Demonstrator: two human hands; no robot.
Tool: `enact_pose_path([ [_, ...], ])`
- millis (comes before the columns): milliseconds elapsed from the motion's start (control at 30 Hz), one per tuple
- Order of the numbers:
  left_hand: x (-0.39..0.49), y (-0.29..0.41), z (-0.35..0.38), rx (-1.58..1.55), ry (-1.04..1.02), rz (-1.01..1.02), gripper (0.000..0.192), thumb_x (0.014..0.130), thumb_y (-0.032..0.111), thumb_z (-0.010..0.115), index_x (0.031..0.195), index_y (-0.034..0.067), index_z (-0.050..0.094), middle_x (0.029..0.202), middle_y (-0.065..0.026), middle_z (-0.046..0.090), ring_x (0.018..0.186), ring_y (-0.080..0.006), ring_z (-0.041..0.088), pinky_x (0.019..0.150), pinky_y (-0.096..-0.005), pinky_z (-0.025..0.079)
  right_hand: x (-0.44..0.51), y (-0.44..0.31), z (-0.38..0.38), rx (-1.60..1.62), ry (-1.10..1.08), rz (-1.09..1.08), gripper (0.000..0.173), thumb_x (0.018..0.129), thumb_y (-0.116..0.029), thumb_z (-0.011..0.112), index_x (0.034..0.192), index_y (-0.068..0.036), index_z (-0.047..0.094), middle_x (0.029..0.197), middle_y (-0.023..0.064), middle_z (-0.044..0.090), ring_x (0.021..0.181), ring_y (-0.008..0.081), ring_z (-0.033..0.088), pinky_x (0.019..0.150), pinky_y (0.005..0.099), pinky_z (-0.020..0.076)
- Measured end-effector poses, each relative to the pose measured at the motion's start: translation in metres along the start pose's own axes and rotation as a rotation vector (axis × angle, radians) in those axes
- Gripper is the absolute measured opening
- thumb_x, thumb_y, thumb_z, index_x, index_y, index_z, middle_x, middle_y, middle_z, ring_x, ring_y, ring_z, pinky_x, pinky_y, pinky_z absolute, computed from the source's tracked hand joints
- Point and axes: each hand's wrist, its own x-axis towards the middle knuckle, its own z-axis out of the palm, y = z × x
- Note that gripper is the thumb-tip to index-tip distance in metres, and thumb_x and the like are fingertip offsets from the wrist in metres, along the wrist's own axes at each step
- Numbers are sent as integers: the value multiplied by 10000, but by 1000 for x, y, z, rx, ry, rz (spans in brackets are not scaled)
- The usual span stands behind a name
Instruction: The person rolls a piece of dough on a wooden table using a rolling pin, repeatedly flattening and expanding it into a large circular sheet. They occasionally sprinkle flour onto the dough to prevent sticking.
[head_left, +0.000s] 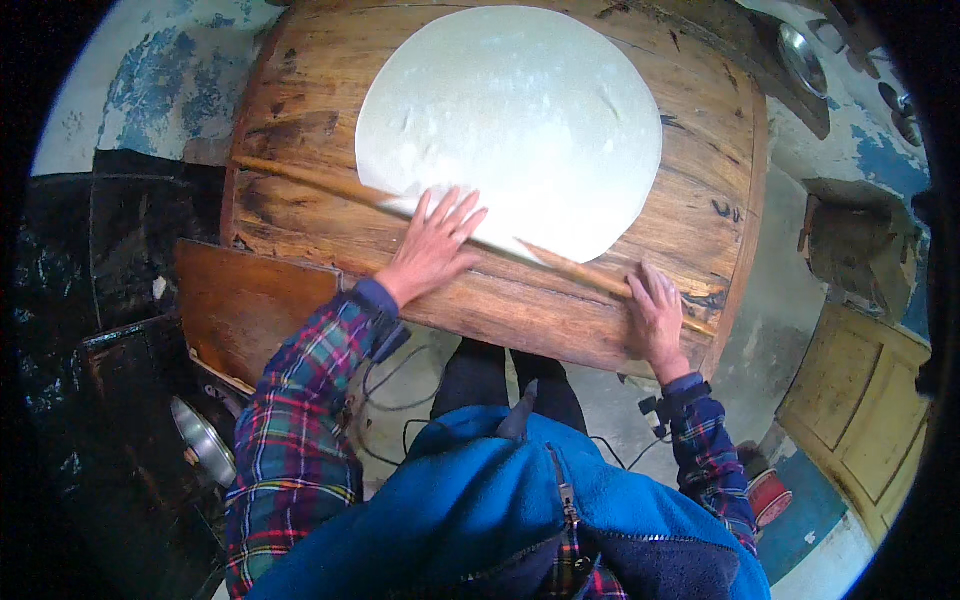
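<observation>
A large, thin round sheet of dough (517, 127) lies on a wooden table (300, 217). A long wooden rolling pin (315, 180) runs slantwise along its near side, and the near edge of the dough laps over the middle of the pin. My left hand (435, 251) lies palm down with fingers spread on that dough-covered stretch. Towards the pin's right end, my right hand (658, 311) is curled over the bare wood. The pin's right tip shows just past this hand, close to the table's right edge.
At lower left a brown wooden board (255, 315) adjoins the table, with a metal lid (202, 442) below it. Cables (397, 405) hang by my legs. Rightward are a yellowish cabinet door (855, 405), a red container (769, 496) and a metal bowl (802, 60).
</observation>
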Motion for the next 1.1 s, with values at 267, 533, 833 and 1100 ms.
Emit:
enact_pose_path([
  [267, 78, 4, -43, 76, -56, -133, 765, 956, 445, 613, 1577, 90, 343, 1657, -88, 298, 1553, -301, 194, 1249, -584, 93, 15, 0, -1, -55, 13, 144, 539, 953, -203, 626, 1458, -60, 504, 1524, 161, 480, 1387, 359, 452, 1172, 514, 317],
  [533, 72, 0, 4, 61, 114, -80, 790, 925, 469, 640, 1562, 90, 366, 1651, -96, 302, 1538, -321, 220, 1261, -549, 113, 64, 16, -17, 32, 160, 270, 510, 1019, -185, 554, 1496, -34, 458, 1549, 195, 442, 1401, 389, 424, 1189, 473, 298],
  [833, 167, -28, -28, 89, 163, -72, 741, 966, 471, 590, 1568, 104, 363, 1662, -74, 289, 1544, -313, 212, 1259, -559, 107, 170, 20, -4, 65, 178, 192, 549, 1020, -212, 541, 1515, -15, 412, 1572, 205, 407, 1456, 364, 377, 1202, 506, 273],
  [1100, 136, -25, -23, -12, -34, -67, 857, 840, 376, 746, 1561, 101, 371, 1647, -72, 321, 1535, -302, 246, 1244, -565, 160, 275, 70, 33, -284, -30, 144, 716, 1043, -535, 399, 1586, -80, 294, 1653, 119, 295, 1528, 303, 262, 1235, 542, 197],
])
